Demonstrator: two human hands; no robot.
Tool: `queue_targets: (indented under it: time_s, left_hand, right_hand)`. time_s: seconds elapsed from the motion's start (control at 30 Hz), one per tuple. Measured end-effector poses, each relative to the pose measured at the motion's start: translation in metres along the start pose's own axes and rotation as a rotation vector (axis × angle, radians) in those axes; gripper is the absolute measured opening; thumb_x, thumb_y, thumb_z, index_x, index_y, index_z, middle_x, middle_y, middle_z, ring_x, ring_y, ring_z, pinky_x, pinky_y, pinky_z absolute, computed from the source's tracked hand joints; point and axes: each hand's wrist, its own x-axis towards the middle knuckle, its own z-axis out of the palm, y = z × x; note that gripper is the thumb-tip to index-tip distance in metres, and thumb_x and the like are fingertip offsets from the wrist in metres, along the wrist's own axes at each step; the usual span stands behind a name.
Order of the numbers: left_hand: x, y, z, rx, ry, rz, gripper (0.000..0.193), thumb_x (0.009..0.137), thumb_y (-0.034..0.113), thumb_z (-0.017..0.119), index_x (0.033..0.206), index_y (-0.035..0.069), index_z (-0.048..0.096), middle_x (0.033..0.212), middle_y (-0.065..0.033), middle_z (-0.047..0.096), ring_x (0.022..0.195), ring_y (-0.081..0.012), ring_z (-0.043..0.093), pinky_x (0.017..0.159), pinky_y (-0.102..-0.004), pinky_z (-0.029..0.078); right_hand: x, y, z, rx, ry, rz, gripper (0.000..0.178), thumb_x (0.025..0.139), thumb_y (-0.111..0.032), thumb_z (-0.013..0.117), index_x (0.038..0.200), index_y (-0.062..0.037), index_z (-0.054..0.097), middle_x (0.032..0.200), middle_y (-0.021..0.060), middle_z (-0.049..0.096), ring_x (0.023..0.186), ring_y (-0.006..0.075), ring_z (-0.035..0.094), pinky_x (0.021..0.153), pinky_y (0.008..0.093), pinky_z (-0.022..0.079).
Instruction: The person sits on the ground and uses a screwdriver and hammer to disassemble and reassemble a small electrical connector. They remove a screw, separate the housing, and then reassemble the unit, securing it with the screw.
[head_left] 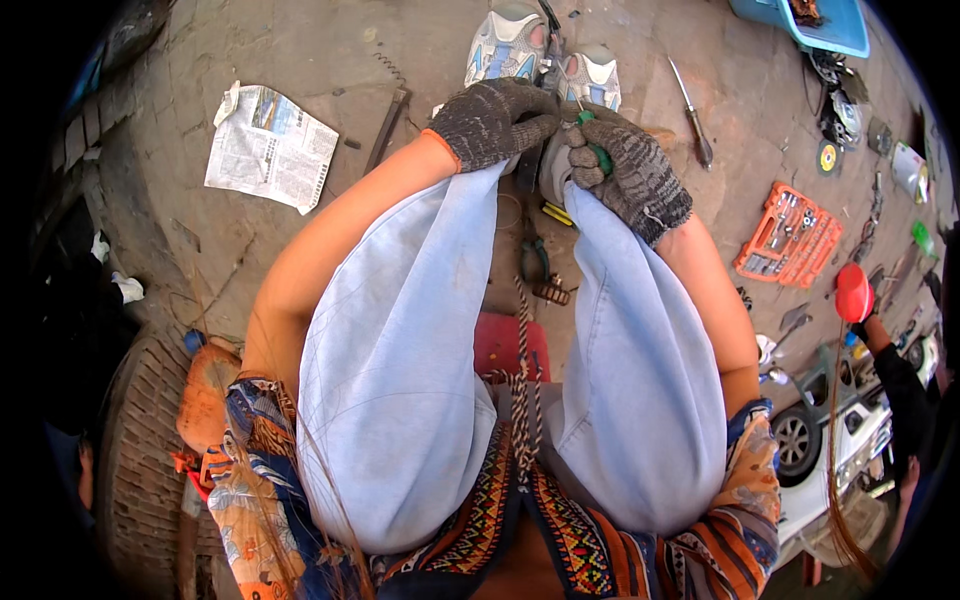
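Observation:
My left hand [492, 122], in a dark grey knitted glove, is in front of my shoes with its fingers curled inward. What its fingertips grip, if anything, is hidden. My right hand [635, 165], in a matching glove, is closed round a green-handled screwdriver [601, 160]; a thin shaft points away from me toward the shoes. A dark metal part [548, 75] stands between the shoes, close to both hands, and its lower portion is mostly covered. Pliers with dark handles [534, 258] lie on the ground between my knees, near a yellow-and-black tool [557, 214].
Right of me lie a long screwdriver [694, 125], an orange socket set case [790, 235] and a cutting disc [828, 157]. A blue basin [815, 25] stands at far right. Left are a newspaper sheet [272, 145] and a metal bar [387, 130]. Another person's hand holds a red bowl [853, 292].

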Motion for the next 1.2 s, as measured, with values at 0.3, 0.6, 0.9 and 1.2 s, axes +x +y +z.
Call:
queue_targets:
  time_s: [0.3, 0.6, 0.9, 1.2]
  left_hand:
    - [-0.003, 0.029, -0.019, 0.269, 0.15, 0.298, 0.035, 0.081, 0.032, 0.069, 0.11, 0.013, 0.066, 0.103, -0.0117, 0.065, 0.088, -0.0259, 0.065, 0.073, -0.0378, 0.052]
    - [0.011, 0.02, 0.002, 0.427, 0.14, 0.876, 0.046, 0.074, 0.03, 0.071, 0.117, 0.015, 0.062, 0.121, -0.0095, 0.058, 0.104, -0.0285, 0.062, 0.08, -0.0389, 0.054]
    - [0.017, 0.015, 0.003, 0.48, 0.058, 0.858, 0.033, 0.076, 0.017, 0.062, 0.109, 0.015, 0.064, 0.117, -0.0075, 0.06, 0.106, -0.0266, 0.061, 0.08, -0.0371, 0.055]
    - [0.017, 0.01, 0.011, 0.589, -0.027, 0.713, 0.029, 0.082, 0.022, 0.053, 0.109, 0.016, 0.063, 0.104, -0.0043, 0.063, 0.09, -0.0239, 0.064, 0.071, -0.0369, 0.052]
  right_hand:
    - [0.006, 0.005, 0.011, -0.004, -0.009, -0.023, 0.022, 0.093, -0.011, 0.053, 0.113, -0.0011, 0.054, 0.089, 0.0059, 0.059, 0.075, 0.014, 0.057, 0.067, 0.0271, 0.051]
    - [0.023, -0.006, -0.017, 0.062, -0.252, 0.208, 0.026, 0.091, -0.014, 0.056, 0.113, -0.0013, 0.057, 0.094, 0.0055, 0.065, 0.074, 0.015, 0.065, 0.065, 0.0294, 0.059]
    - [0.019, -0.007, 0.011, -0.267, 0.126, 0.088, 0.025, 0.092, -0.023, 0.057, 0.108, -0.0044, 0.062, 0.091, 0.0066, 0.067, 0.073, 0.0163, 0.066, 0.06, 0.0289, 0.056]
    - [-0.022, -0.011, -0.055, -0.627, 0.576, -0.55, 0.035, 0.097, -0.025, 0.051, 0.118, 0.0025, 0.057, 0.1, 0.0155, 0.067, 0.084, 0.0208, 0.067, 0.073, 0.0307, 0.056]
